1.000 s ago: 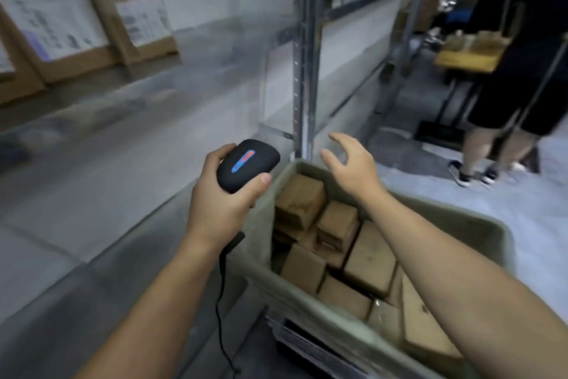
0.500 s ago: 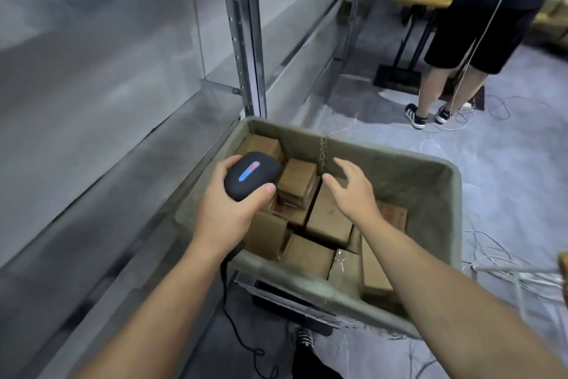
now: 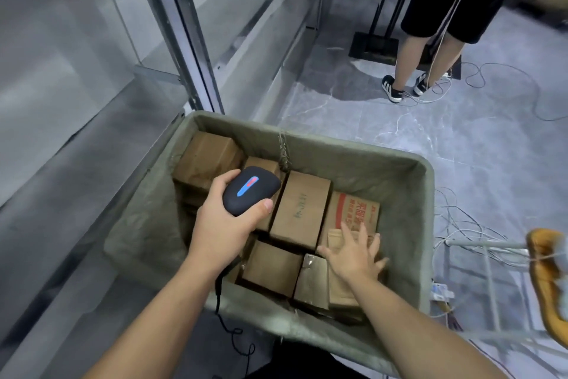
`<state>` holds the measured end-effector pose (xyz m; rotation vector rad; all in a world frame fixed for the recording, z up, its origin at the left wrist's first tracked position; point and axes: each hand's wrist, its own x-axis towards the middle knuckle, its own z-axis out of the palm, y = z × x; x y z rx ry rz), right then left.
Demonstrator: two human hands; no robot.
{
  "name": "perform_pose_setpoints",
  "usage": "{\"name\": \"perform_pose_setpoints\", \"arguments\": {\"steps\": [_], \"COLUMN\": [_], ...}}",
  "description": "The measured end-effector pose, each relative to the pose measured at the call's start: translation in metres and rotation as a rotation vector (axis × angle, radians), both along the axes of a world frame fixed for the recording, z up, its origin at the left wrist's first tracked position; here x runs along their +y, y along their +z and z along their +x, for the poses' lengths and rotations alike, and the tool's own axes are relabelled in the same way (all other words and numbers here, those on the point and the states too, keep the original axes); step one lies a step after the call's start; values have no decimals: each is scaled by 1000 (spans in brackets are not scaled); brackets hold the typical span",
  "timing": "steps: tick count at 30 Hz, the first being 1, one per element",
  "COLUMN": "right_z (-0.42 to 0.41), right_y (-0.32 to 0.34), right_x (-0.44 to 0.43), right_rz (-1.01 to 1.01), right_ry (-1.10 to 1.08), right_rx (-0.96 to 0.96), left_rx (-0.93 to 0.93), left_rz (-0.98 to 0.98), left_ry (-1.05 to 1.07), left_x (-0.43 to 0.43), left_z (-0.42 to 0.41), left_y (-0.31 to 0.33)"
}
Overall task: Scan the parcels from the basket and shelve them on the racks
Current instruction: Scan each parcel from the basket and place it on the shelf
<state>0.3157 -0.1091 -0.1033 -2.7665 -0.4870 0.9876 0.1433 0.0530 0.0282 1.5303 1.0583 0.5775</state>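
A grey-green fabric basket (image 3: 408, 188) holds several brown cardboard parcels. My left hand (image 3: 224, 225) grips a black handheld scanner (image 3: 250, 189) with a red and blue light strip, held above the parcels on the basket's left side. My right hand (image 3: 353, 252) lies flat with fingers spread on a flat brown parcel (image 3: 341, 289) at the basket's near right. Beside it sits a box with red print (image 3: 353, 209) and a plain tall box (image 3: 302, 205). The grey metal rack (image 3: 92, 133) runs along the left.
A rack upright (image 3: 187, 40) stands just beyond the basket's far left corner. A person in black shorts (image 3: 445, 10) stands at the far right by a stand. Loose cables (image 3: 467, 240) lie on the floor to the right. A metal frame with an orange pad (image 3: 544, 280) sits at right.
The view has tilted down from the rack to the basket. My right hand dropped from above the basket onto the flat parcel at the near right. The scanner stays in my left hand.
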Motion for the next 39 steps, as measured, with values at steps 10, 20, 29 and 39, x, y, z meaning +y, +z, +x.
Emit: {"name": "perform_pose_setpoints", "arguments": {"steps": [10,20,29,39], "right_z": [13,29,12,19], "right_y": [-14,-1,-23,-7], "right_x": [-6,37,65,54], "right_rz": [-20,688,804,702], "right_ry": [-66,-182,-266,-80], "right_rx": [59,178,543,222], "left_rx": [50,36,61,11], "left_rz": [-41,-55,-50,-86], "left_ry": [27,65,150,166], "left_x": [3,15,29,29], "left_z": [19,15,-14,-15], "left_y": [-16,-8,-8,-7]}}
